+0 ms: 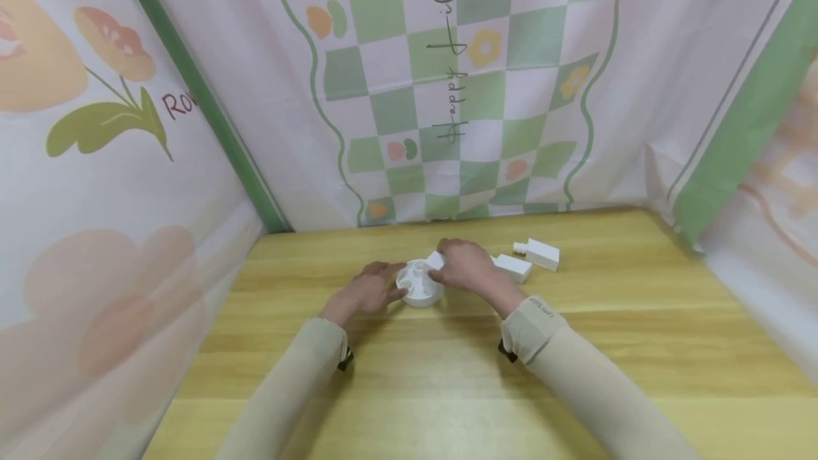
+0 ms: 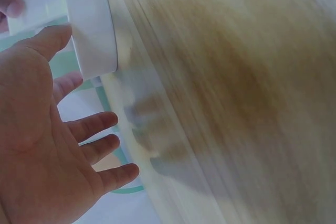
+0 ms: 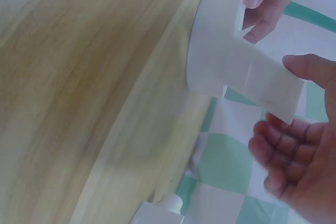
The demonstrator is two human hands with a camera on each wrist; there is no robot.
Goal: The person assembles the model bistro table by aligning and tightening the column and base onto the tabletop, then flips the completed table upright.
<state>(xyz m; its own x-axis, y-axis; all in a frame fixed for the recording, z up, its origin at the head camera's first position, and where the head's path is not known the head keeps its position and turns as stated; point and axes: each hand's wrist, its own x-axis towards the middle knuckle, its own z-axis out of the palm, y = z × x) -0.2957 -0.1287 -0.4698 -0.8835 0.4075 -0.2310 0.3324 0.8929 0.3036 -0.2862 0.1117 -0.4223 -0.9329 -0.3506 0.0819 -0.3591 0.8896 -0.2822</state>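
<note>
A round white holder (image 1: 420, 297) with several openings in its top stands on the wooden table. My left hand (image 1: 368, 288) is at its left side, fingers spread and fairly straight, with the thumb against the wall in the left wrist view. Between the thumb and fingers of my right hand (image 1: 465, 265) is a white rectangular bottle (image 3: 270, 84). It slants, its lower end at the top of the holder and hidden there. The remaining fingers of that hand are bent below the bottle in the right wrist view.
Right of the right hand lie two more white rectangular bottles, a nearer one (image 1: 513, 268) and a farther one (image 1: 542, 254), on their sides with narrow necks pointing left. Behind the wooden table (image 1: 422, 382) hangs a checked curtain (image 1: 441, 91), with patterned cloth on both sides.
</note>
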